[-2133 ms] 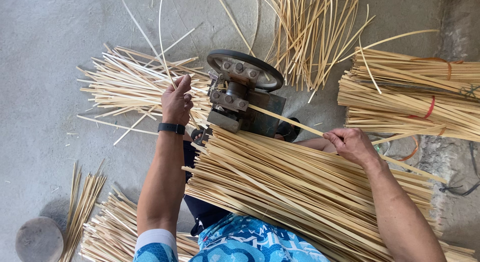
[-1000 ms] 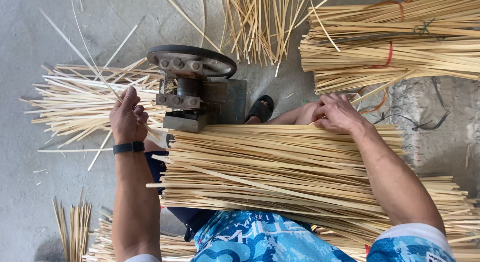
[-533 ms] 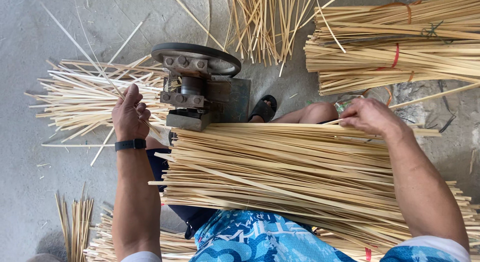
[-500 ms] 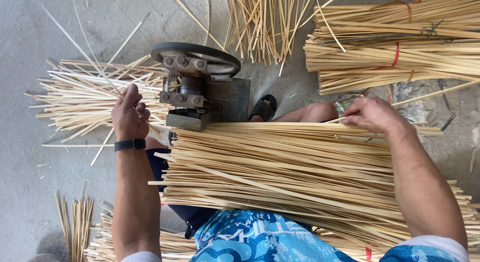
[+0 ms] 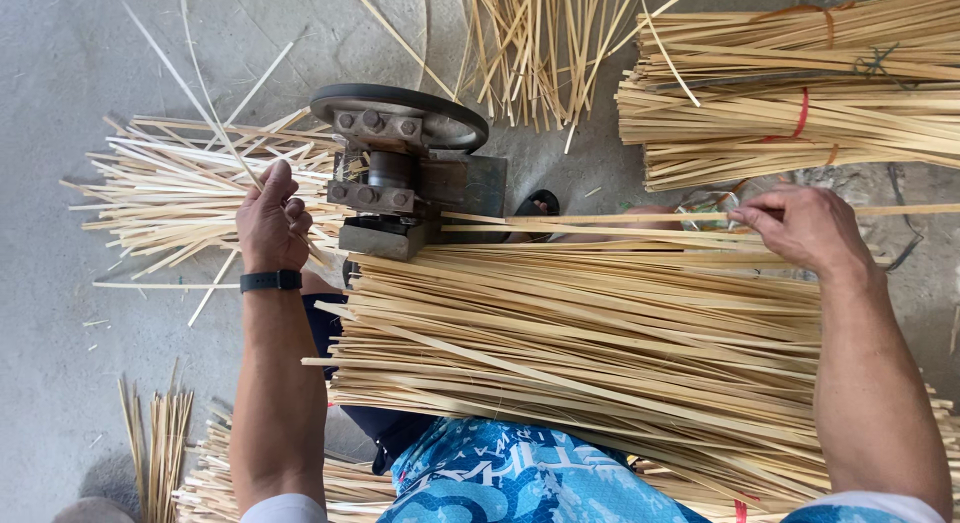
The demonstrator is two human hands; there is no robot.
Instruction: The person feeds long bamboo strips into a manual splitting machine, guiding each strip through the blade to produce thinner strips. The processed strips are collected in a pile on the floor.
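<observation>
Right hand (image 5: 805,228) pinches one bamboo strip (image 5: 600,221) leading into the machine (image 5: 405,173); left hand (image 5: 272,218) grasps exiting strips (image 5: 180,183).

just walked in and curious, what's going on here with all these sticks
A person sits on the floor with a big pile of bamboo strips across the lap. The right hand pinches one strip that runs toward a small metal machine. The left hand takes thin strips on the machine's far side. Tied bundles lie nearby.
</observation>
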